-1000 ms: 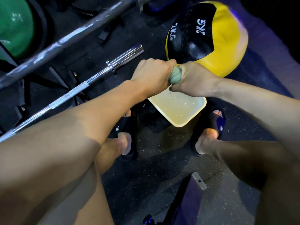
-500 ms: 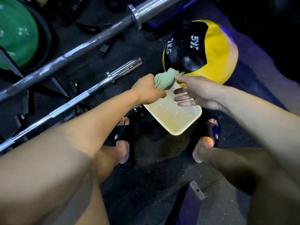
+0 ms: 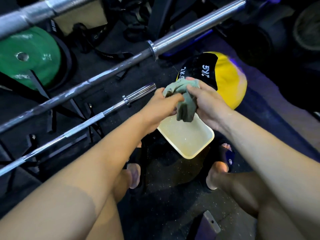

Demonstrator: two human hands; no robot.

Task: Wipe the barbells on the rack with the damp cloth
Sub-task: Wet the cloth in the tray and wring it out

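Observation:
A crumpled grey-green damp cloth (image 3: 184,99) hangs between both hands above a cream tray of water (image 3: 188,137). My left hand (image 3: 164,103) grips its left side and my right hand (image 3: 206,103) grips its top and right side. Three steel barbells lie on a low black rack to the left: a near thin one (image 3: 83,127), a middle one (image 3: 107,73) and a far one (image 3: 27,16) at the top edge.
A yellow and black 2KG medicine ball (image 3: 225,77) sits just behind the tray. A green weight plate (image 3: 26,58) leans at the far left. My sandalled feet stand either side of the tray on dark rubber flooring. A purple bench corner (image 3: 209,224) is near the bottom.
A second ago both hands wrung the twisted cloth. My right hand then let go and opened, and now grips the cloth again, which hangs looser. The view has tilted up towards the rack.

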